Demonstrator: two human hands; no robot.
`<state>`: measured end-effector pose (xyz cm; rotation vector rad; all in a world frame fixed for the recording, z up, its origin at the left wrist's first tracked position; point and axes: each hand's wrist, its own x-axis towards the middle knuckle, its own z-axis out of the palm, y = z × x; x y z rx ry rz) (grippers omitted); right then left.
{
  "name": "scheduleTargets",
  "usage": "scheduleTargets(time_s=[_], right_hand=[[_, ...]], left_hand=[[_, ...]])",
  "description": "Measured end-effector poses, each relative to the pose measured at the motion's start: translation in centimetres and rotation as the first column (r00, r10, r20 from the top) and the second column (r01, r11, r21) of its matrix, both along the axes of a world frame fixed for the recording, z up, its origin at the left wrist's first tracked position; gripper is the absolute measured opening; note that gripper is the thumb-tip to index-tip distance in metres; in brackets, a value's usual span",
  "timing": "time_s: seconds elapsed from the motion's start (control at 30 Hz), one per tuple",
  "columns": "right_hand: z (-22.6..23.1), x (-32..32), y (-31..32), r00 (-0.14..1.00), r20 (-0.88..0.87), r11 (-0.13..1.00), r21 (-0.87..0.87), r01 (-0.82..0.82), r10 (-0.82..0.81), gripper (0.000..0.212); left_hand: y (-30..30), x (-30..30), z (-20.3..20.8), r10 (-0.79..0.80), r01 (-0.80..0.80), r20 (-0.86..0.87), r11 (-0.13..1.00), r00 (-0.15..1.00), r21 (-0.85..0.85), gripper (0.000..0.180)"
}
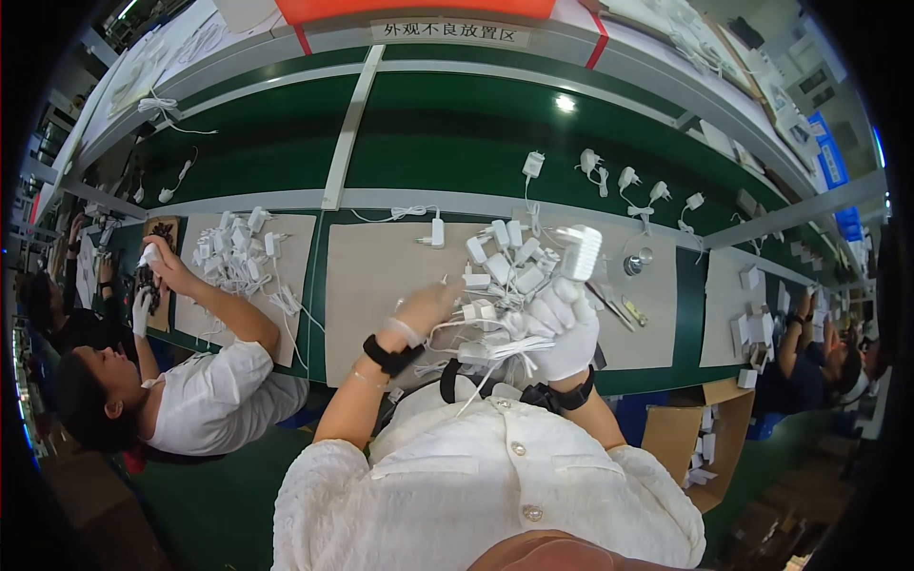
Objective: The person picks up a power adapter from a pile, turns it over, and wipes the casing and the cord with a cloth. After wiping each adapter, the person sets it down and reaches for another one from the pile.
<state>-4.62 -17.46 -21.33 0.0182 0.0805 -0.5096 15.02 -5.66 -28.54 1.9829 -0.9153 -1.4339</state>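
Bright, even overhead lighting throughout; no deep shadows anywhere. One small white glare spot (566, 103) on the glossy green belt (457, 124), reflecting a ceiling lamp. Soft, short shadows only under the pile of white adapters (505, 262) on the beige mat (381, 276) of the counter (685, 357). White blouse (476, 476) and white glove (569, 328) near overexposure, little texture left in the brightest folds. Strong fisheye bending: straight rails curving upward toward the rim, figures at left and right squeezed and tilted. Black vignette around the circular frame. Centre reasonably sharp; edges smeared and soft, fine cords slightly blurred. Brownish out-of-focus blob (562, 554) at bottom edge, very close to the lens.
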Motion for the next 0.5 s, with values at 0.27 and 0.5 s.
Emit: scheduleTargets(time_s=[0.27,0.5], right_hand=[[0.4,0.5,1.0,0.949,0.259,0.973,0.091,-0.210,0.180,0.028],[0.6,-0.6,0.7,0.927,0.199,0.941,0.056,-0.334,0.317,0.031]], left_hand=[[-2.1,-6.6,2.0,0.471,-0.406,-0.879,0.820,0.080,0.402,0.068],[-1.9,-4.0,2.5,0.154,-0.137,-0.914,0.984,0.374,0.109,0.056]])
